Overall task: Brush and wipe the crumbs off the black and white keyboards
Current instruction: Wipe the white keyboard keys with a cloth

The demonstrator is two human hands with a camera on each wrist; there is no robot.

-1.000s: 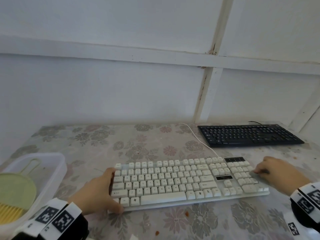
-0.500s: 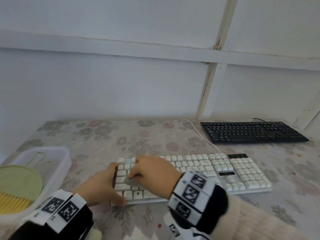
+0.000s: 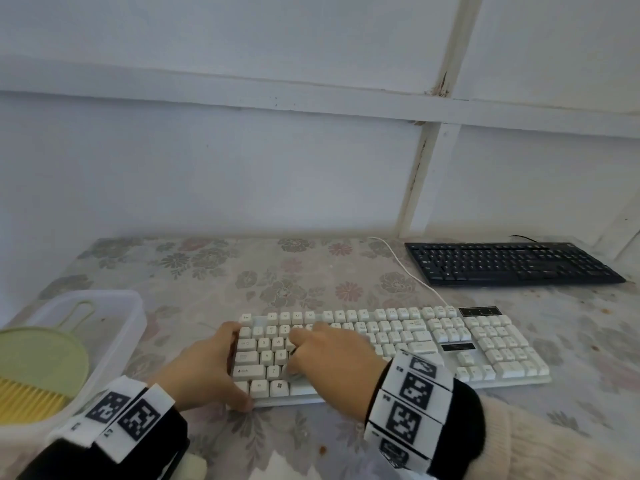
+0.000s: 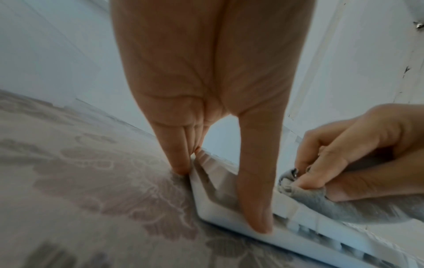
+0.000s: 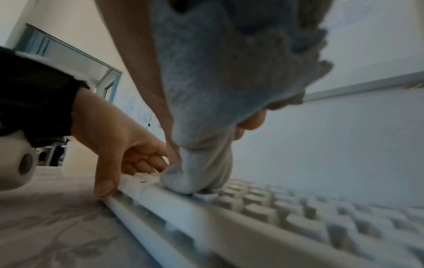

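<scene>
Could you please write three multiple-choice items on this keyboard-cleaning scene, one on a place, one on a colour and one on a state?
1. Where does the black keyboard lie relative to the white keyboard?
A. Behind it, to the right
B. In front of it, to the left
C. Stacked on top of it

2. What colour is the cloth in the right hand?
A. Red
B. Grey
C. Yellow

3. What is the left hand doing?
A. Holding the brush
B. Lifting the black keyboard
C. Resting against the white keyboard's left end

Answers:
1 A: the head view shows it further back, toward the wall, on the right.
2 B: both wrist views show a grey cloth bunched in the fingers.
3 C: its fingers sit along the left edge, thumb at the front corner.
</scene>
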